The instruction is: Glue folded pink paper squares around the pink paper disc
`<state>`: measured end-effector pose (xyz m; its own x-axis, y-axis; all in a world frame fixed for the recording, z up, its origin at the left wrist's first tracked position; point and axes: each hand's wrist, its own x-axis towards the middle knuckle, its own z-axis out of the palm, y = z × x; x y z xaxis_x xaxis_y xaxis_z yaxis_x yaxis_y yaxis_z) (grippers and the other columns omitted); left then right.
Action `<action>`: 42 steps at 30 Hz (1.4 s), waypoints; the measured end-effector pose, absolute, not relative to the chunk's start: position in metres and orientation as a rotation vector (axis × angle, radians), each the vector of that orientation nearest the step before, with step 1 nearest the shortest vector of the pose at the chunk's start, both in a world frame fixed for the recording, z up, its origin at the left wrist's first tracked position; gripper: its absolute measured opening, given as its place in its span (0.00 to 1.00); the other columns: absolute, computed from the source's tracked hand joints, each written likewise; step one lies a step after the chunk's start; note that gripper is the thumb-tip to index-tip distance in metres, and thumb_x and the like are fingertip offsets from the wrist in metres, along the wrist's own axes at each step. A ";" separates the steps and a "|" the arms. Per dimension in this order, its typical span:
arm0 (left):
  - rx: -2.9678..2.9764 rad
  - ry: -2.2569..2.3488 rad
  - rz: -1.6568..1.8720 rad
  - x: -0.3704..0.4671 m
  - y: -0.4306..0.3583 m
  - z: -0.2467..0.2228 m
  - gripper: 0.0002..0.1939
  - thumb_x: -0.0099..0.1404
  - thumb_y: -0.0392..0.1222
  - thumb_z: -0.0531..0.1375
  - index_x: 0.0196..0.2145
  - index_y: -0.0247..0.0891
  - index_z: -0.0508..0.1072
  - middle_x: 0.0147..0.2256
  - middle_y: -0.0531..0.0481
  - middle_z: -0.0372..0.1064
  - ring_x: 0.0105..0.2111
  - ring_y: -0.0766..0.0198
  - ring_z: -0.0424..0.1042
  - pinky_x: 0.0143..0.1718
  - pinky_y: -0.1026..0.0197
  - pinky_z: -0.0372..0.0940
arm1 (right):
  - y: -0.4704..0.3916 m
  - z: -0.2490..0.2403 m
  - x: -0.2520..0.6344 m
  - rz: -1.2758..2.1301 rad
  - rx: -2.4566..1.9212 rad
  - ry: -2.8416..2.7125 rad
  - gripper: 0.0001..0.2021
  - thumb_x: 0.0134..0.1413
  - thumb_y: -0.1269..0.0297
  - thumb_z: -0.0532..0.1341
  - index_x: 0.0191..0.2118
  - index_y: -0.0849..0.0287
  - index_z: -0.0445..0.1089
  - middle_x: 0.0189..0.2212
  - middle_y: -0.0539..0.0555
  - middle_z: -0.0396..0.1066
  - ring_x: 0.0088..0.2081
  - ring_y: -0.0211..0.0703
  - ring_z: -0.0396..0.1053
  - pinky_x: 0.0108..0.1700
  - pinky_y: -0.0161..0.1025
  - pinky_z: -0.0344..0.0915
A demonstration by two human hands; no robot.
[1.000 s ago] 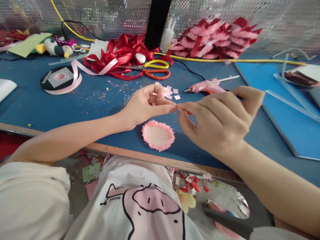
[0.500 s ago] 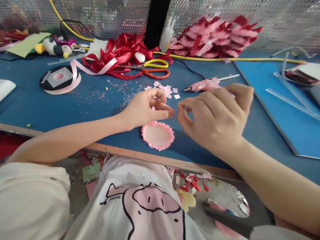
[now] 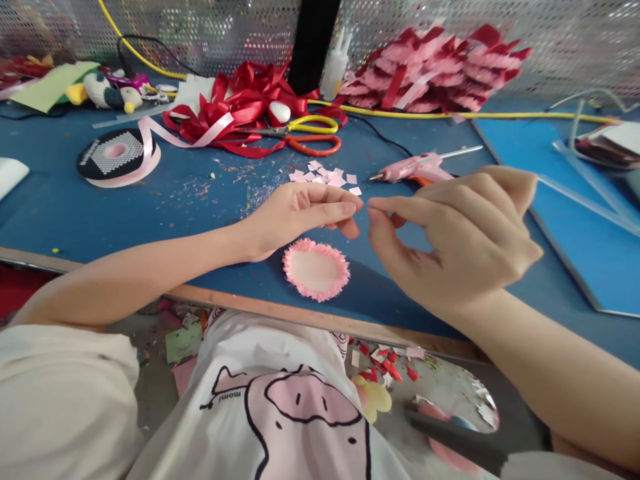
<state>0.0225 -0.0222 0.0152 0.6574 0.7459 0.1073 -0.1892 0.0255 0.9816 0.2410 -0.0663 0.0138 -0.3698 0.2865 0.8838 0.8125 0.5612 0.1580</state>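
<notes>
My left hand (image 3: pixel 307 212) is over the table with thumb and forefinger pressed together, its fingertips pointing right. Facing it from the right, my right hand (image 3: pixel 450 233) pinches thumb against forefinger, a small gap from the left fingertips. Whatever either pinch holds, if anything, is too small to make out. Just below the hands lies an oval pad (image 3: pixel 316 270) with a pale flat middle and a fluffy pink fringe. Behind my left hand several small pink ribbon squares (image 3: pixel 327 176) are scattered. A pink glue gun (image 3: pixel 413 167) rests beyond my right hand.
Scissors (image 3: pixel 313 135) lie by a heap of red ribbon (image 3: pixel 255 93). At left is a pink ribbon spool (image 3: pixel 117 157). Fringed pink and red pieces (image 3: pixel 435 70) are piled at the back near a bottle (image 3: pixel 335 70). A blue board (image 3: pixel 575 220) covers the right side.
My right hand has moved to the right and turned, its pinch now showing. The left fingers have straightened and shifted slightly right. The oval pad stays put.
</notes>
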 end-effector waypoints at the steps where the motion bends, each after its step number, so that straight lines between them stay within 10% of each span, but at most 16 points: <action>1: 1.363 0.504 0.773 0.022 -0.023 0.015 0.20 0.61 0.59 0.77 0.39 0.40 0.83 0.32 0.51 0.81 0.40 0.63 0.81 0.53 0.54 0.75 | -0.066 0.013 0.241 -0.748 -0.878 -1.912 0.02 0.67 0.61 0.66 0.42 0.45 0.77 0.25 0.45 0.72 0.28 0.42 0.70 0.43 0.49 0.64; 42: 1.371 0.615 0.869 0.023 -0.029 0.015 0.17 0.55 0.56 0.80 0.38 0.46 0.89 0.41 0.52 0.87 0.50 0.50 0.86 0.55 0.46 0.82 | -0.069 0.015 0.235 -0.777 -0.816 -1.921 0.07 0.63 0.71 0.67 0.40 0.51 0.71 0.24 0.46 0.71 0.29 0.42 0.71 0.43 0.47 0.66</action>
